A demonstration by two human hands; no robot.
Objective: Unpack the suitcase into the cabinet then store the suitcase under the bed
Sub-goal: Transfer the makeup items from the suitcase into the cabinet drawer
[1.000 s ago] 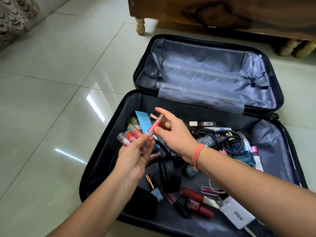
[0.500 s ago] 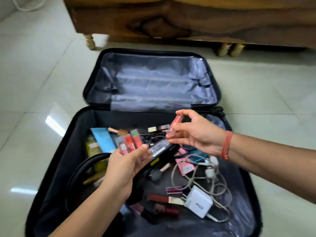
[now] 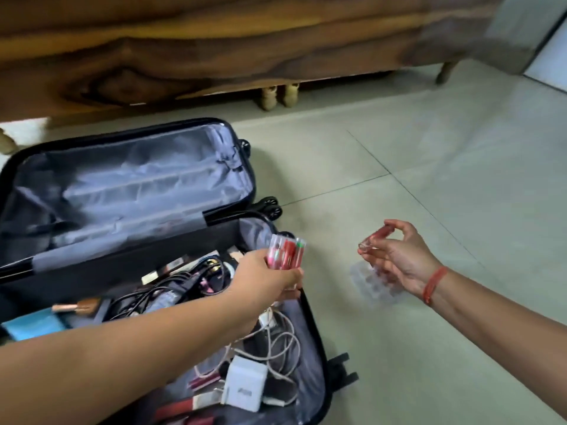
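A black suitcase (image 3: 310, 329) lies open on the tiled floor, its grey-lined lid (image 3: 132, 185) flat toward the bed. Its lower half holds cables, a white charger (image 3: 245, 384), lipsticks and other cosmetics. My left hand (image 3: 264, 277) grips a bunch of red and pink lip gloss tubes (image 3: 283, 251) above the suitcase's right edge. My right hand (image 3: 395, 256) pinches a single pink tube (image 3: 376, 237) over the floor to the right of the suitcase. A clear plastic organizer tray (image 3: 368, 285) sits on the floor just under that hand.
The wooden bed frame (image 3: 214, 44) runs along the top, raised on turned legs (image 3: 279, 95) with a dark gap beneath. Pale floor tiles (image 3: 445, 179) spread to the right. A grey wall corner (image 3: 521, 29) stands at the top right.
The view swung right. My right hand carried the single tube out of the suitcase to above the clear tray on the floor. My left hand moved right with its bunch of tubes.
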